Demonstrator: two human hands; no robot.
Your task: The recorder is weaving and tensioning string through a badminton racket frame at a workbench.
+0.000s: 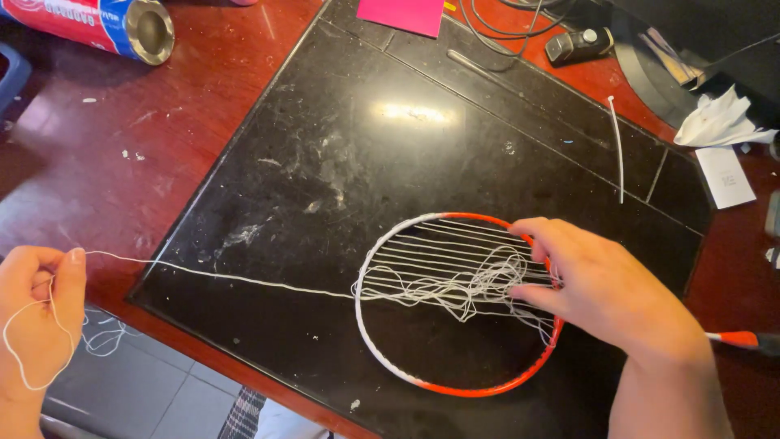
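A black slab (pixel 341 162) is laid on the red-brown surface (pixel 122 162). A racket head (pixel 455 382) is pinned flat upon it by the right hand (pixel 605 293), grip spread open across rim and tangled strands. White string (pixel 244 279) is drawn taut, pinched shut in the left hand (pixel 36 309).

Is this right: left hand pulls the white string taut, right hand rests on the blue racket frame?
Not quite. The head view shows the racket frame is red and white, not blue. The left hand does pull the white string taut, and the right hand rests on the frame.
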